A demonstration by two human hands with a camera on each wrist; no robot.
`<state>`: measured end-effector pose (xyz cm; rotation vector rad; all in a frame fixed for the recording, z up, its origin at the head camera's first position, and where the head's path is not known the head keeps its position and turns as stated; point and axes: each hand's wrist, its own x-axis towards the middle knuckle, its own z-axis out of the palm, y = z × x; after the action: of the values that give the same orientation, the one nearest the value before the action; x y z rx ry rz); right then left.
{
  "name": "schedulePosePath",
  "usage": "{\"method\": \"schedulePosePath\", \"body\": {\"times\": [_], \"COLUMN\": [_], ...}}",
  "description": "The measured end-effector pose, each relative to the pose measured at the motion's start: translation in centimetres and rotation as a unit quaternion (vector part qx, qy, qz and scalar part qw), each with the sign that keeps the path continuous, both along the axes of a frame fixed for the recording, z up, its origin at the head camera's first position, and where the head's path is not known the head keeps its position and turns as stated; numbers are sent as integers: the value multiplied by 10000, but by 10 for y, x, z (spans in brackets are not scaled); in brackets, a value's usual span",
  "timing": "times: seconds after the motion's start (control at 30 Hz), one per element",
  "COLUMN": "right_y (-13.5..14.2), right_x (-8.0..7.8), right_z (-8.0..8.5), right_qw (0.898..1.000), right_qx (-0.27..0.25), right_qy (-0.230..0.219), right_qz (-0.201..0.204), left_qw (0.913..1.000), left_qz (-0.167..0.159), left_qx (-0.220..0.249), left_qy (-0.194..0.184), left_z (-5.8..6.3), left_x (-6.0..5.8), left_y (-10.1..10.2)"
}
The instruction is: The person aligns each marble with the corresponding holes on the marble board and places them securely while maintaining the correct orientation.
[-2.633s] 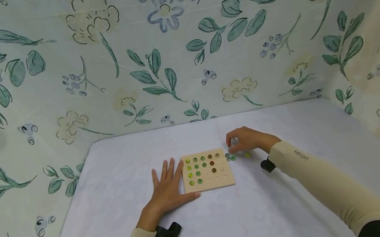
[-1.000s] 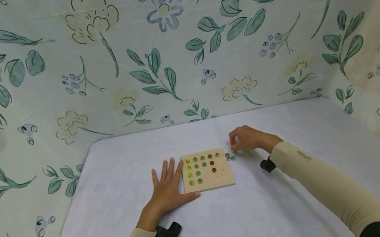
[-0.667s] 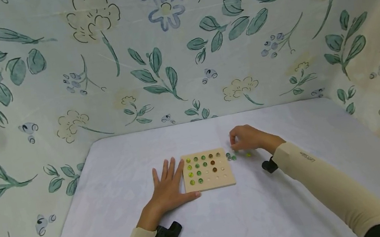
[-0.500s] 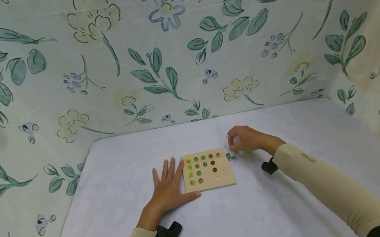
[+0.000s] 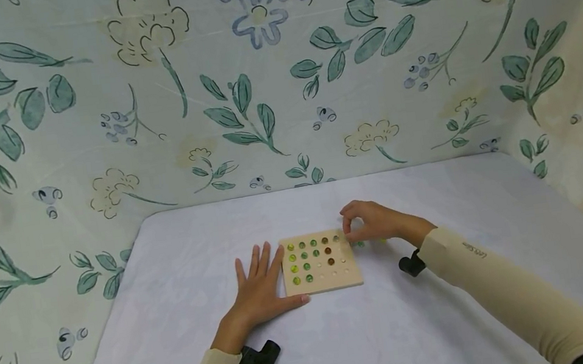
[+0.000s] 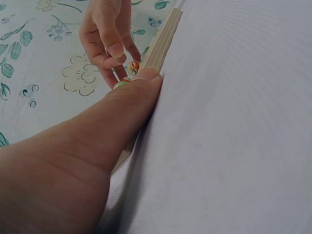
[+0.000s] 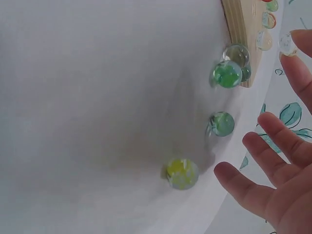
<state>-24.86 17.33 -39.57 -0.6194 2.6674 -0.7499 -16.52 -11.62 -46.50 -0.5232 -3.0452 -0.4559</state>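
Note:
A pale wooden board (image 5: 329, 283) with rows of round hollows lies on the white cloth, many hollows filled with green, yellow-green and brown marbles. My left hand (image 5: 255, 294) lies spread at its left side, fingertips at the left edge and thumb along the near edge. Between the thumb and index finger of my right hand (image 5: 376, 220), just over the board's far right corner, a clear marble (image 7: 287, 44) is pinched. The other fingers of that hand spread loosely. Below them in the right wrist view sit loose marbles: a green marble (image 7: 227, 74), another green marble (image 7: 222, 124) and a yellow marble (image 7: 182, 173).
A clear marble (image 7: 237, 54) also rests loose close to the board's side. White cloth (image 5: 194, 238) covers the table around the board. Behind the table's far edge hangs a floral curtain (image 5: 272, 117). Each wrist wears a black camera (image 5: 259, 356).
My right hand has moved left from beside the loose marbles to the board's far right corner, pinching a clear marble. The left hand and the board have stayed in place.

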Motion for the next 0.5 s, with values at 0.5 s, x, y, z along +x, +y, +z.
{"method": "schedulePosePath", "body": {"times": [0.5], "right_y": [-7], "right_x": [4], "right_z": [-1], "right_qw": [9991], "right_qx": [42], "right_qy": [-19], "right_qz": [422], "left_qw": [10000], "left_qz": [6], "left_qx": [-46], "left_qy": [25], "left_z": [1], "left_x": [1], "left_y": [0]}}
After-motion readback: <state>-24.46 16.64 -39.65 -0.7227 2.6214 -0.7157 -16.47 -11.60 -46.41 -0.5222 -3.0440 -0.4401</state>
